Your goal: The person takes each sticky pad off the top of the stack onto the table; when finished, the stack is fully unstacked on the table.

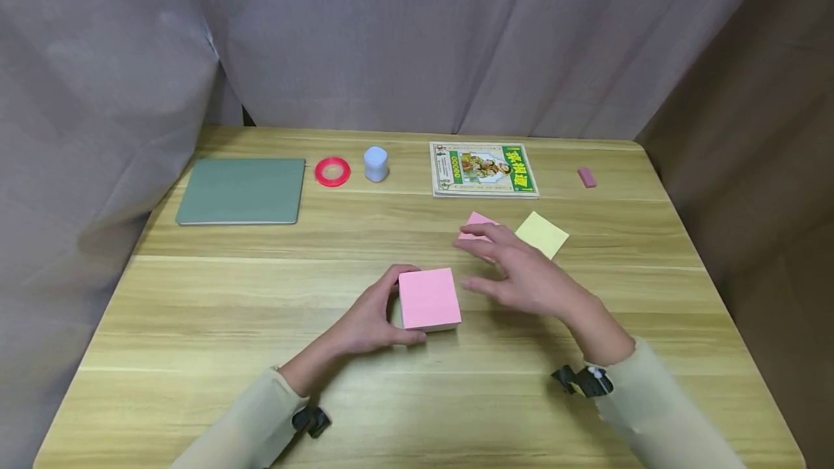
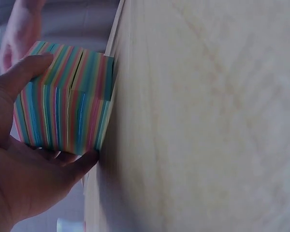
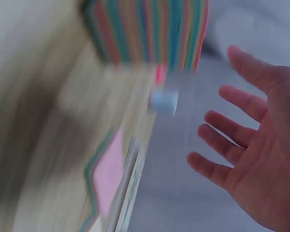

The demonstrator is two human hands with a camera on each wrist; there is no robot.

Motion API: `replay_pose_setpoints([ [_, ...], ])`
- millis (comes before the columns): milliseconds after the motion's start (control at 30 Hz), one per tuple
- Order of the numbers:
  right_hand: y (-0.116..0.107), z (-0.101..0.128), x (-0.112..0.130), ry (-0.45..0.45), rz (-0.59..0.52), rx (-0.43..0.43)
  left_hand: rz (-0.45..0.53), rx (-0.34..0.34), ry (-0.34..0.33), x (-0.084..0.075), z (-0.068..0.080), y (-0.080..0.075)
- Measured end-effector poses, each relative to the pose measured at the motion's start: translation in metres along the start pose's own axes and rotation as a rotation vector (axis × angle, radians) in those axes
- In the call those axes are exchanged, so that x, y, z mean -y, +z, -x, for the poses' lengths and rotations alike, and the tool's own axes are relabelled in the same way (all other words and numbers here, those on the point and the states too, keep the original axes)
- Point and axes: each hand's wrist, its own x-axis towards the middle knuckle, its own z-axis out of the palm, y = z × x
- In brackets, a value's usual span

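A thick block of sticky notes (image 1: 428, 298) with a pink top sheet and rainbow-striped sides (image 2: 67, 104) (image 3: 150, 29) sits on the wooden table (image 1: 195, 324). My left hand (image 1: 374, 317) grips it from the left, thumb and fingers curled round its sides (image 2: 34, 67). My right hand (image 1: 515, 270) hovers just to the block's right with spread, straight fingers (image 3: 241, 145), holding nothing. Beyond that hand lie a loose pink note (image 1: 477, 224) and a loose yellow note (image 1: 542, 234).
Along the far side of the table lie a green notebook (image 1: 242, 191), a red tape ring (image 1: 332, 171), a small white jar (image 1: 376, 163), an illustrated book (image 1: 483, 169) and a pink eraser (image 1: 587, 177). Grey curtains hang behind.
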Motion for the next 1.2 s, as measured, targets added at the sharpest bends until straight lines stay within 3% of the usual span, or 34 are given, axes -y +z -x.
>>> replay_pose_setpoints([
  [100,0.011,-0.001,0.025,-0.108,-0.023,0.043,-0.001,0.001,0.009,0.0,0.001,-0.001],
  [233,0.026,-0.003,0.04,-0.2,-0.032,0.108,0.002,0.008,0.027,0.001,0.001,-0.002],
  [400,0.038,-0.006,0.042,-0.22,-0.021,0.162,-0.013,0.023,0.027,0.0,0.002,-0.002],
  [567,0.039,-0.011,0.041,-0.221,-0.015,0.148,-0.015,0.023,0.03,0.001,0.002,-0.002],
  [733,0.03,-0.014,0.042,-0.19,-0.034,0.17,-0.017,0.024,0.025,0.002,0.002,-0.002],
  [867,0.016,-0.025,0.035,-0.141,-0.132,0.166,-0.031,0.016,0.01,0.001,0.001,-0.002],
  [1033,0.009,-0.051,0.012,-0.064,-0.222,0.086,-0.042,0.013,-0.001,0.0,0.001,-0.003],
  [1200,0.021,-0.079,-0.017,0.004,-0.216,-0.009,-0.051,0.015,0.004,0.0,0.001,-0.003],
])
